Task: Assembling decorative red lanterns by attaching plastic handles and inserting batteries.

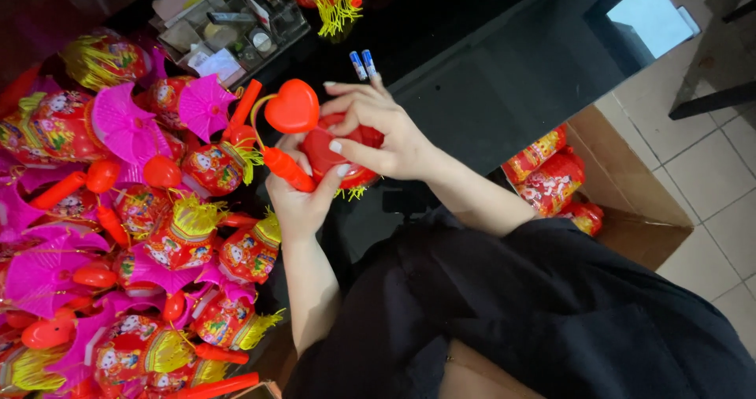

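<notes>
Both hands hold one red toy lantern (327, 153) over a black glossy table (488, 92). My left hand (297, 202) grips it from below, its fingers around the orange stick handle (287, 168). My right hand (378, 131) covers the lantern's top, thumb pressing the red body. A red heart-shaped piece (292, 107) sticks up just left of my right hand on a thin yellow wire. Yellow tassel threads (353, 192) hang under the lantern.
A heap of red, pink and yellow toy lanterns (134, 210) fills the left side. Two small batteries (363, 64) lie beyond my hands. A clear organiser tray (224, 29) stands at the back. A cardboard box (622, 202) with red lanterns sits on the tiled floor, right.
</notes>
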